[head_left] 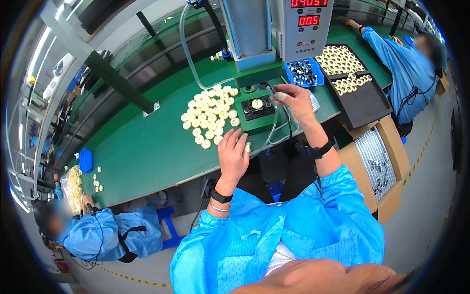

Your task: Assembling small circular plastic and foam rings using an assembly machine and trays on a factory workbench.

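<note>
My left hand (234, 156) rests near the front edge of the green bench (147, 147), fingers spread beside a pile of cream round parts (210, 115); whether it holds one I cannot tell. My right hand (293, 100) is raised by the press fixture (258, 107), its taped fingertips pinching a small pale part (280, 96). One cream part sits in the black nest of the fixture. The grey press column (249, 29) stands above it.
A blue bin of metal parts (303, 72) and a black tray of cream rings (350, 73) lie right of the press. A cardboard box of metal pieces (377, 161) stands lower right. One co-worker sits at the far right (401, 63), another at the lower left (98, 230).
</note>
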Available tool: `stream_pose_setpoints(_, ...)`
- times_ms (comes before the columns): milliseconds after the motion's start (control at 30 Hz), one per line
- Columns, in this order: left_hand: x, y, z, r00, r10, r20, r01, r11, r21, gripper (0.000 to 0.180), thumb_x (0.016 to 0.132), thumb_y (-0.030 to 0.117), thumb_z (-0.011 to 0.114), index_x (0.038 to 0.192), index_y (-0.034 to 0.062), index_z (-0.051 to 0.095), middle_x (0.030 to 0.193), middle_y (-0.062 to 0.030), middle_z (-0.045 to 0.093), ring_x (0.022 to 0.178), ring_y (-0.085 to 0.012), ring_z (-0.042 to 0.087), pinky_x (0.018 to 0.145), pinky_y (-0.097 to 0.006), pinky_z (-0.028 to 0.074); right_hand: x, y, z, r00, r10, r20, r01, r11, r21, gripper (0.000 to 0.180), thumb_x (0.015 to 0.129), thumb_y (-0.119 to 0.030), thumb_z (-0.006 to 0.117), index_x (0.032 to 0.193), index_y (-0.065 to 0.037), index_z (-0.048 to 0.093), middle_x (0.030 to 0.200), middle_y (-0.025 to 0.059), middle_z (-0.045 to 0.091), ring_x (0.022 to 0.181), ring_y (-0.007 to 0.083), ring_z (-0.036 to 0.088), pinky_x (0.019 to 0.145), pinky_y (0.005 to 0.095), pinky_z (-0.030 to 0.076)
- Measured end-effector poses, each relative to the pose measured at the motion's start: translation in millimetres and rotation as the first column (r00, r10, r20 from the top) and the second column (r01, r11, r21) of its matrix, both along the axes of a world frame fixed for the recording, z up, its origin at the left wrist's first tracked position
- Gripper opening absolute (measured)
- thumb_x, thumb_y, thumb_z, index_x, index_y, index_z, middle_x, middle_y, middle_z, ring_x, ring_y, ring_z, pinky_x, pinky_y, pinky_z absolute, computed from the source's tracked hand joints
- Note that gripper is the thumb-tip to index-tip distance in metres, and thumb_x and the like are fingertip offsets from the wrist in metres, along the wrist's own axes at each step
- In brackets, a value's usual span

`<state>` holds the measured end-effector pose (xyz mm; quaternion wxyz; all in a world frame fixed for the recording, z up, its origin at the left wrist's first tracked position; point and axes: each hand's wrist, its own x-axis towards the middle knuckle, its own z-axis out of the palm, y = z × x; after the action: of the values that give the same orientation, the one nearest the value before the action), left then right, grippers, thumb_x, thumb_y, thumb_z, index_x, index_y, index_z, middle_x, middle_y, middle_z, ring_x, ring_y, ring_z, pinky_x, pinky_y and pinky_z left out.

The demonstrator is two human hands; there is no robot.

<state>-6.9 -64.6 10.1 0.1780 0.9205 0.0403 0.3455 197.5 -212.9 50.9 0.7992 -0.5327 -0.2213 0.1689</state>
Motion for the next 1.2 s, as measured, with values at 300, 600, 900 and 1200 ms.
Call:
stream_pose_setpoints(300,-16.7,13.3,-8.7,0.996,0.091,0.023,-0.091,0.996,0.006,0.034,0.075,0.003,0.068,0.109,0.0057,0.068,0.12,-0.013,0.062,0.118,-0.037,0.053,0.098,-0.046,0.042,-21.3,44.3,17.4,0.976,0.084,-0.203,-0.067,0.994,0.092,0.022,0.087,0.003,0.064,0.108,0.008,0.062,0.102,0.0135,0.067,0.096,0.0229,0.069,0.084,0.0298,0.058)
stream_pose_setpoints(600,-23.3,19.5,-13.0,0.993,0.12,0.005,-0.12,0.993,0.009,0.033,0.076,0.004,0.067,0.109,0.0057,0.068,0.121,-0.013,0.062,0.119,-0.0372,0.053,0.099,-0.047,0.042,-29.9,33.9,25.0,0.856,0.326,-0.402,-0.141,0.894,0.425,0.031,0.087,0.012,0.053,0.117,0.009,0.057,0.119,0.019,0.061,0.115,0.0273,0.06,0.095,0.0319,0.054)
stream_pose_setpoints(900,-16.5,13.7,-11.6,0.993,0.116,0.007,-0.116,0.993,0.024,0.031,0.077,0.005,0.068,0.108,0.0066,0.068,0.121,-0.0124,0.062,0.12,-0.0379,0.052,0.098,-0.047,0.042,-21.7,8.1,24.1,0.989,0.142,0.03,-0.135,0.978,-0.159,0.042,0.089,-0.003,0.054,0.131,0.005,0.051,0.13,0.0181,0.058,0.118,0.0315,0.058,0.091,0.0407,0.053)
stream_pose_setpoints(1200,-13.4,23.4,-22.7,0.981,0.178,-0.073,-0.17,0.98,0.101,0.035,0.076,0.006,0.068,0.111,0.008,0.067,0.122,-0.0118,0.06,0.123,-0.0375,0.047,0.101,-0.049,0.037,-2.6,-80.0,-53.1,0.523,0.186,0.832,0.765,0.327,-0.554,0.044,0.086,-0.007,0.061,0.13,-0.009,0.057,0.136,0.007,0.055,0.132,0.0297,0.046,0.105,0.0627,0.032)
